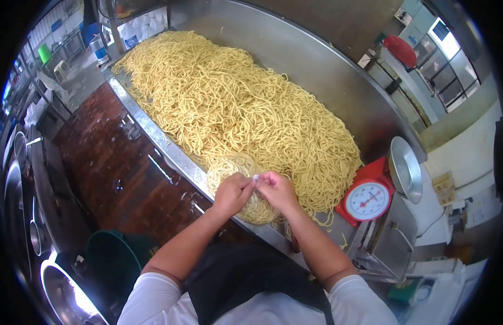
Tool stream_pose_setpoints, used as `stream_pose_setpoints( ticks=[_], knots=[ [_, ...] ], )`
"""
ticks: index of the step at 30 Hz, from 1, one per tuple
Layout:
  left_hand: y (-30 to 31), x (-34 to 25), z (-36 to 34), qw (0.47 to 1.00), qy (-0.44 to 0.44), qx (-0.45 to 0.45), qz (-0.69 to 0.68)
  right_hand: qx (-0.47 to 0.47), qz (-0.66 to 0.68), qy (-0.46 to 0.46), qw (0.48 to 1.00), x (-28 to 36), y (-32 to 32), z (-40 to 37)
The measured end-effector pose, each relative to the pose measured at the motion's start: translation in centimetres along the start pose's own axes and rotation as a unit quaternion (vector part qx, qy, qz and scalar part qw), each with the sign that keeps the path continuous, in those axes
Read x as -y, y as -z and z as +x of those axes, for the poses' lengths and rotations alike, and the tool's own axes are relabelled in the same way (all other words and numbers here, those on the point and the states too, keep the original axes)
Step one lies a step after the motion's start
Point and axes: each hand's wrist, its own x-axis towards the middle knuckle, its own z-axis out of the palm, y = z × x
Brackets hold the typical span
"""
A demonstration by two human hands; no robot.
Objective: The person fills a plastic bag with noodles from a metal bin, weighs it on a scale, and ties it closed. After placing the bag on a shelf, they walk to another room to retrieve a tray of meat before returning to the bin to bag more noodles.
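A clear plastic bag of noodles (231, 166) rests at the front edge of the metal table, against a big heap of yellow noodles (224, 97). Over the bag, my left hand (233, 194) pinches the gathered top of the bag with closed fingers. My right hand (277, 190) meets it from the other side, its thumb and forefinger also closed on the bag's twisted neck. A small whitish tip of plastic shows between the two hands. Part of the bag is hidden beneath them.
A red dial scale (367, 200) with a metal pan (406, 169) stands right of the heap. The table's raised front rim (154, 132) runs along the near side. A dark green bin (114, 259) and a metal bowl (67, 292) are at the lower left.
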Motion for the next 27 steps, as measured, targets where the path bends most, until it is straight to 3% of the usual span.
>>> stream_pose_setpoints(
  ticks=[7,10,12,15,18,25,27],
  knots=[
    [-0.4,0.1,0.1,0.998,0.026,-0.015,-0.06,0.03,-0.014,0.029,0.999,0.6,0.9,0.2],
    [-1.0,1.0,-0.1,0.98,0.086,-0.02,-0.18,0.034,-0.019,0.004,0.999,0.4,1.0,0.2],
    [-0.3,0.6,0.3,0.942,0.192,0.044,-0.271,0.032,-0.03,0.022,0.999,0.1,0.9,0.3],
    [0.3,1.1,1.1,0.928,0.222,0.115,-0.277,0.035,-0.071,0.014,0.997,0.5,0.9,0.5],
    [0.7,0.7,1.4,0.934,0.223,0.13,-0.248,0.023,-0.142,0.034,0.989,1.8,0.7,-0.1],
    [0.1,1.3,1.3,0.945,0.198,0.136,-0.22,0.032,-0.059,0.04,0.997,0.2,0.9,0.3],
    [0.2,0.3,1.3,0.951,0.214,0.084,-0.206,0.011,-0.094,0.069,0.993,0.8,1.0,0.1]
  ],
)
